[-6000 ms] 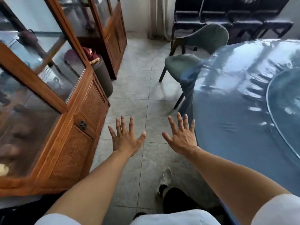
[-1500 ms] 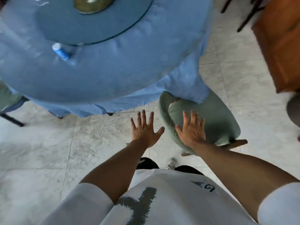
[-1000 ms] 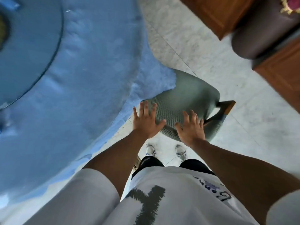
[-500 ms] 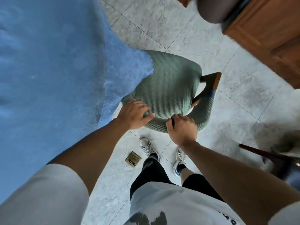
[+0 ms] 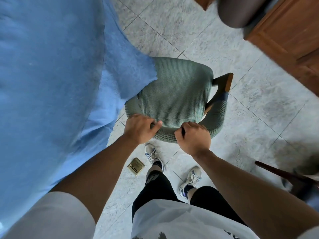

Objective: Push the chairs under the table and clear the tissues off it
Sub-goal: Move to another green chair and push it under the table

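Both hands on chair back, chair at surface edge.
Head view: left hand (image 5: 140, 129) & right hand (image 5: 193, 138) curl round the chair (image 5: 174, 99) backrest top; seat partly under blue cloth (image 5: 51, 75) of the surface. Gold floor box (image 5: 135, 166) near shoes; wood cabinet (image 5: 290, 37) upper right.

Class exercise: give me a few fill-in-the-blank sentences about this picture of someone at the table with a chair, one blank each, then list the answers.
1. Both hands, left hand and right hand, grip the top of the green ____.
2. The cloth on the table is ____ in colour.
3. A corner of the cloth lies over the chair on its ____ side in the picture.
4. The small brass plate sits in the ____.

Answers: chair; blue; left; floor
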A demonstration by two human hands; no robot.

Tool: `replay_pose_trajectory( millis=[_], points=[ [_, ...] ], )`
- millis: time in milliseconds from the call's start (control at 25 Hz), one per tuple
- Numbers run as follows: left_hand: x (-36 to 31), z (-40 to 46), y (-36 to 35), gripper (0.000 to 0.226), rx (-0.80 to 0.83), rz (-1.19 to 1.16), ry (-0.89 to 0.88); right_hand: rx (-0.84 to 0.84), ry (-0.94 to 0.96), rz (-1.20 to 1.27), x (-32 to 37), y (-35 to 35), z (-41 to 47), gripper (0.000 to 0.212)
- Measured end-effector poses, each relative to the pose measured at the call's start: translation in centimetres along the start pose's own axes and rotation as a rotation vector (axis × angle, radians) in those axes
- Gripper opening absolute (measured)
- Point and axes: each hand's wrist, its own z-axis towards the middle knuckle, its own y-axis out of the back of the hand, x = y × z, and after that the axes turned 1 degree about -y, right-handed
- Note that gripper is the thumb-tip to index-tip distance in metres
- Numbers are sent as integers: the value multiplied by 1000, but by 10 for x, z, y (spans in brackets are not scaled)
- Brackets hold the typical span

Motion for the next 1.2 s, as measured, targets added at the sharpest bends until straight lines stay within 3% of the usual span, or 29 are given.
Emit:
replay_pose_trajectory(
  millis=[400,560,760,960,1200],
  points=[
    [-158,-39,-26,70,42,-89,322,-9,311,-8,-126,46,-26,30],
    [-186,-22,-27,52,77,-141,393,-6,372,-23,-154,58,-13,29],
    [-210,-1,-30,42,-25,-220,414,-9,426,11,-182,67,8,26],
    [-235,32,-35,52,-128,-265,507,15,497,13,-217,79,48,24],
    [-262,89,-29,42,-176,-296,634,35,594,39,-255,91,116,23]
  ],
)
